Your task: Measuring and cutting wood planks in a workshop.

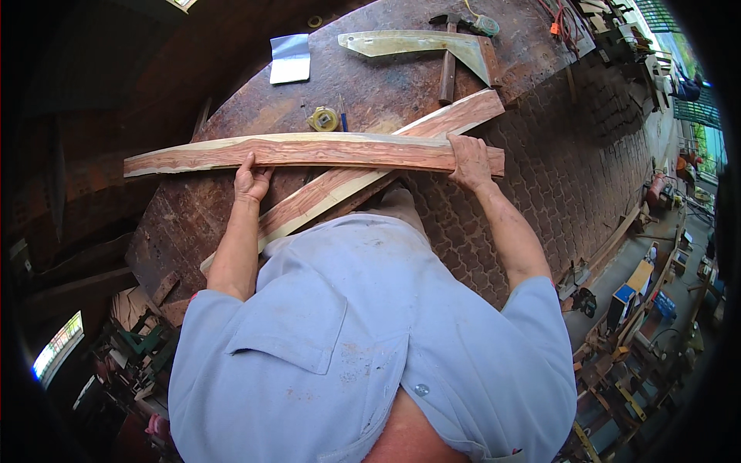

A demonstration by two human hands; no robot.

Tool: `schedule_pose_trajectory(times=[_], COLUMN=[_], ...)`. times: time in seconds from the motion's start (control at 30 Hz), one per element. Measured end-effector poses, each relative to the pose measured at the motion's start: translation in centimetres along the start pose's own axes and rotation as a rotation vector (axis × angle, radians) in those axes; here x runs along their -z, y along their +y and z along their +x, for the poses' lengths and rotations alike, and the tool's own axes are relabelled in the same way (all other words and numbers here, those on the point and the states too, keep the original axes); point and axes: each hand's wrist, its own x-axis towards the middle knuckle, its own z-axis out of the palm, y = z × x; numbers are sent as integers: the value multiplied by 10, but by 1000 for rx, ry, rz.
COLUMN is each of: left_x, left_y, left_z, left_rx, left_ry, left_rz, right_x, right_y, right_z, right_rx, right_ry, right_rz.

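A long reddish wooden board (324, 151) with pale edges lies crosswise in front of me. Under it, a second board (320, 193) runs diagonally from near left to far right, so the two form a cross. My left hand (252, 180) supports the upper board from below at its left part, thumb on its face. Wrapped over the right end is my right hand (470, 162). Just beyond the boards sit a yellow tape measure (323, 119) and a dark blue pen (343, 121).
On the brown worktable (255, 100) lie a notepad (290, 59), a large set square (417, 43), a hammer (448, 73) and a green tape measure (486, 25). Paving (556, 170) spreads to the right, with tools and wood scraps (617, 370) along the far right.
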Motion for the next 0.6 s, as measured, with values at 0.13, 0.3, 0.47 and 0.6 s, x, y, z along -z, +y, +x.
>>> schedule_pose_trajectory(times=[0.13, 0.3, 0.47, 0.6], left_x=[3, -2, -6, -8], left_y=[1, 1, 0, -2], left_z=[2, 2, 0, 0], left_rx=[3, 20, 6, -17], left_ry=[-31, -10, 4, 76], left_rz=[14, 24, 47, 61], right_x=[8, 11, 10, 11], right_y=[0, 4, 3, -1], right_z=[2, 8, 9, 6], right_rx=[6, -1, -18, -13], right_ry=[-13, 18, 5, 34], right_rz=[61, 25, 26, 10])
